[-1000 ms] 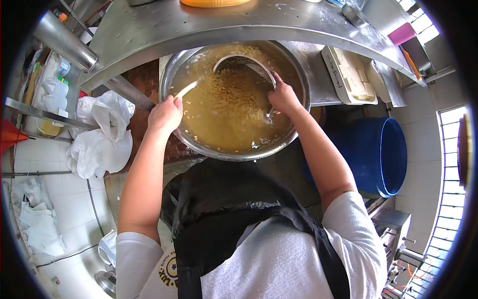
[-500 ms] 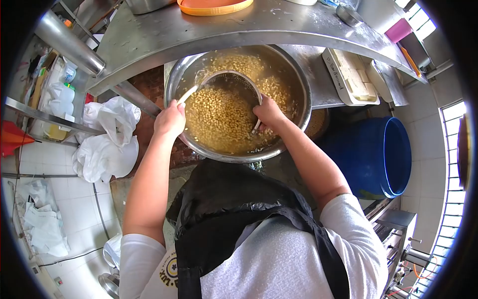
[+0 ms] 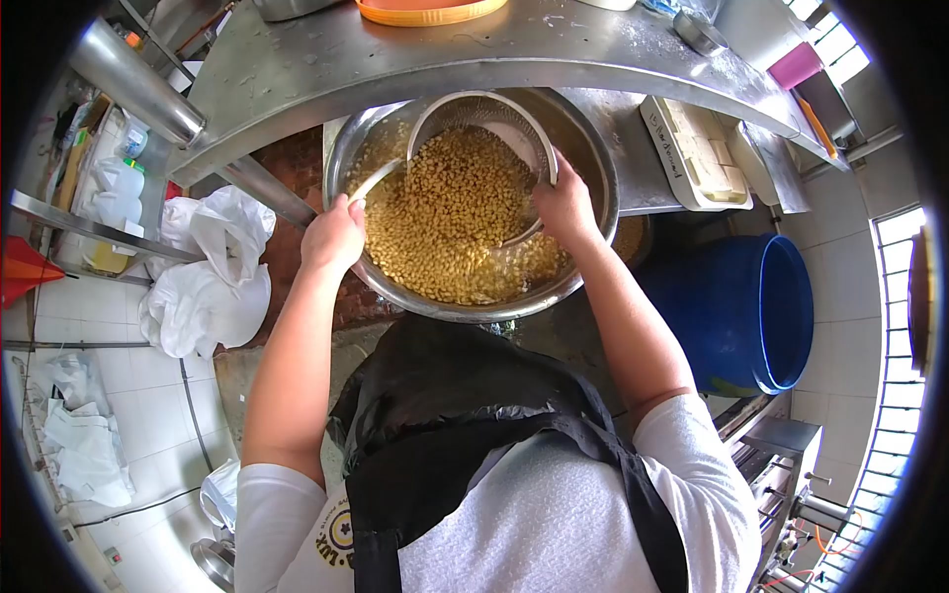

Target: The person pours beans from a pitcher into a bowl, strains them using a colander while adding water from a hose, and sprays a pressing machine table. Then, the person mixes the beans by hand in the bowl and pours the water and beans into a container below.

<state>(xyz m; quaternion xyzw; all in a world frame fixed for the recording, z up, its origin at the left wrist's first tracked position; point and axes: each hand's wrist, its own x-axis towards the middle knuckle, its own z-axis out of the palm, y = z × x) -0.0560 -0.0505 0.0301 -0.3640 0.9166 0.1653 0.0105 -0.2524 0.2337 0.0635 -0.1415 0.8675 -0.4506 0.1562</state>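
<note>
"How are the arms lying?"

"Both are reaching forward over the basin (image 3: 445,314). The left hand (image 3: 333,235) is closing around the pale handle (image 3: 378,179) of the strainer (image 3: 524,127), and the right hand (image 3: 567,206) is gripping the strainer's right rim."

"And the strainer?"

"It's tilting inside the basin, its far wall standing high and its near side dipping among yellowish grains (image 3: 470,193), which are filling much of it."

"Is the left hand touching the basin?"

"Hard to say; it's overlapping the left rim from this angle."

"Any room?"

"Little at the far side: the steel shelf (image 3: 346,54) is overhanging there, its edge running near the strainer's top. Grains are covering the near stretch, up to the basin's rim. The blue barrel (image 3: 712,311) is standing beyond the right forearm."
</note>
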